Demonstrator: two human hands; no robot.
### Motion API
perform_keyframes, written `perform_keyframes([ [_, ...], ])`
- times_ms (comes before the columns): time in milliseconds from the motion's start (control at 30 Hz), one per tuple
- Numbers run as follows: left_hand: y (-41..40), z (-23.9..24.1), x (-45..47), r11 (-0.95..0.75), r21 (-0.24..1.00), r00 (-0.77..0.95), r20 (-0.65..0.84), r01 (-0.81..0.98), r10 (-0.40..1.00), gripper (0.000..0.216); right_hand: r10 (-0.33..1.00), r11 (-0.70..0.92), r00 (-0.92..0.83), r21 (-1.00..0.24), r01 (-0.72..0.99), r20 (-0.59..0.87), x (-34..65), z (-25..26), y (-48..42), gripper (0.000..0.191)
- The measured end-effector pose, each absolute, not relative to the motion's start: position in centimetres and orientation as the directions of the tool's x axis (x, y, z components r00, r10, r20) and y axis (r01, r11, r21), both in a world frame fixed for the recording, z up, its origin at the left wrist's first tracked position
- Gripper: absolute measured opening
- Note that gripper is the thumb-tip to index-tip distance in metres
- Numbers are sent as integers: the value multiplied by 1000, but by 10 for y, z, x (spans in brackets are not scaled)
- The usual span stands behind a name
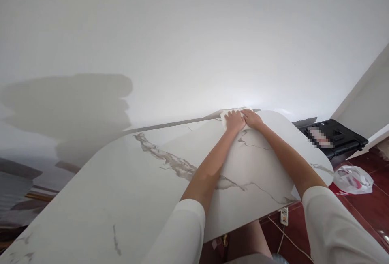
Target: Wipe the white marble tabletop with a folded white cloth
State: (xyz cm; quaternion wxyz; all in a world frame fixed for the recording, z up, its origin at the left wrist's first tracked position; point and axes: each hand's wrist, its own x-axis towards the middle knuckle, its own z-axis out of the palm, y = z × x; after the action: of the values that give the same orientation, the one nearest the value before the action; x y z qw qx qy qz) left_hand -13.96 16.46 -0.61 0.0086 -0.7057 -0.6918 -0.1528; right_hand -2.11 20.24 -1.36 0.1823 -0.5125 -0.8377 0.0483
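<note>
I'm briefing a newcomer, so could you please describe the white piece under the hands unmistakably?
Find the big marble-patterned table and follow its far edge along the wall. There the left hand and right hand rest side by side on a white cloth or paper. Plain and uneven-edged, it stands out from the veined table.

White wall (194, 33) with soft grey shadow (75, 106), bright glow (247, 97) low down, dark red tiled floor (381, 199)

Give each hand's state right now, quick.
Left hand: open, resting on white cloth or paper.
Right hand: beside the left; whether it grips anything cannot be told.
</note>
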Motion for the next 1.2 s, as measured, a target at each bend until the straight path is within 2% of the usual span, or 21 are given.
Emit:
perform_keyframes([
  [633,110,-6,-125,-105,185,54,260,977,964,43,886,442,-374,-254,860,275,-3,-18,152,49],
  [1200,27,1,-116,-88,147,64,162,985,985,53,845,513,-445,-219,830,295,12,-25,84,48],
])
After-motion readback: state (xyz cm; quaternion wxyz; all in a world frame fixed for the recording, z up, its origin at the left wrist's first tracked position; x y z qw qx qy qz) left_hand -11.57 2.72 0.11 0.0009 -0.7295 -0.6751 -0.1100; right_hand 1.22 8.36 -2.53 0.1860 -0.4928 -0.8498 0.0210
